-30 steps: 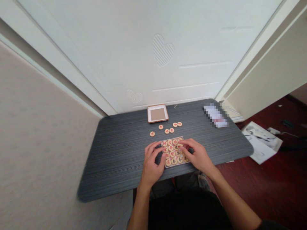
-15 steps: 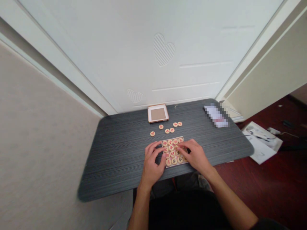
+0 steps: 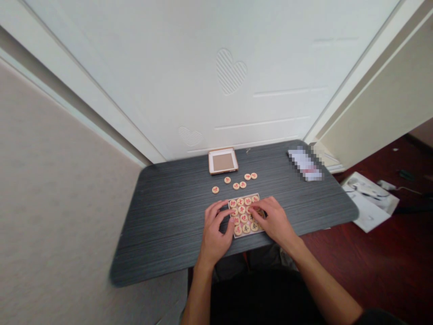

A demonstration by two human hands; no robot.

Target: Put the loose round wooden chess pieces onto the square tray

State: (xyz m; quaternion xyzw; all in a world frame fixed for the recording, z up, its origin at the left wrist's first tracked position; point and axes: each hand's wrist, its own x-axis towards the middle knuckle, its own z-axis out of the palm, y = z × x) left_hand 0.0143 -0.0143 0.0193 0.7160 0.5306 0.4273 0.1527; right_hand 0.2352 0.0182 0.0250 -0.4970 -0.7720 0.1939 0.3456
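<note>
Right fingers (image 3: 260,204) nearly meet, hold unclear; left fingers (image 3: 224,211) spread at the box (image 3: 249,234). Dragging could dislodge crowded discs (image 3: 241,210).

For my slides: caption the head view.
Left hand and right hand at a box of round marked pieces, six pieces loose on the dark table.

Six loose discs (image 3: 236,186) lie on the table (image 3: 169,216) — behind the disc-filled box (image 3: 243,197), before the tray (image 3: 223,162).
</note>
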